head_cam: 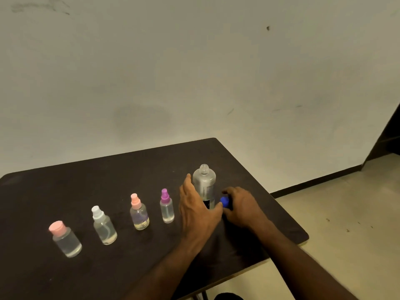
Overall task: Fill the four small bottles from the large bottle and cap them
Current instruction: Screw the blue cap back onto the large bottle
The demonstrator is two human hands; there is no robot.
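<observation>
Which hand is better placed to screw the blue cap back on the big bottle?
The right hand: it already holds the blue cap beside the uncapped large bottle; the left hand steadies that bottle.

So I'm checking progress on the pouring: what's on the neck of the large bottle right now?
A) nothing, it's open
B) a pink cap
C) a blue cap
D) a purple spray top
A: the large bottle shows a bare threaded neck, while the right hand holds the blue cap beside it.
</observation>
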